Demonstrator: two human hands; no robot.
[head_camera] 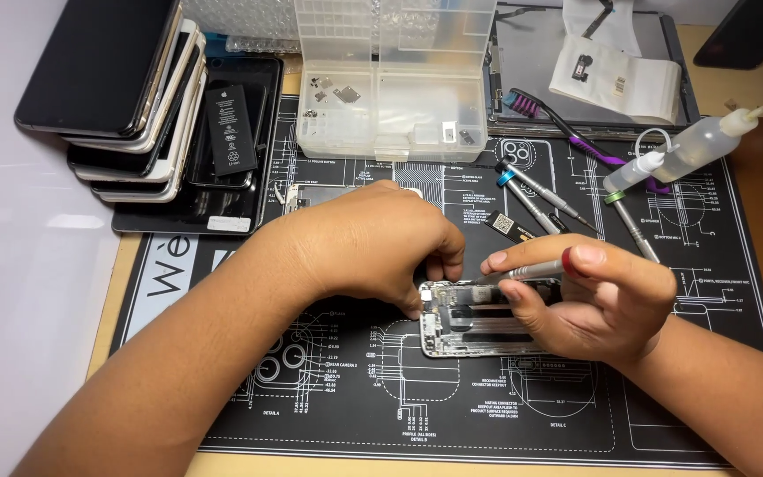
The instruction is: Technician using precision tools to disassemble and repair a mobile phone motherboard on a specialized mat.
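On our black printed work mat (664, 389) lies the opened phone frame (479, 329), thin, stiff and likely fragile, best held by its edges. Our left hand (381, 243) pinches its top corner; our right hand (602, 296) grips a small screwdriver (527, 272). A black labelled battery (231, 130) rests upper left.

A wooden bench (752, 190) carried a black printed work mat (328, 389) — on it lay the opened phone frame (470, 331), spare screwdrivers (540, 199), a clear parts box (390, 79) and stacked phones (125, 88).
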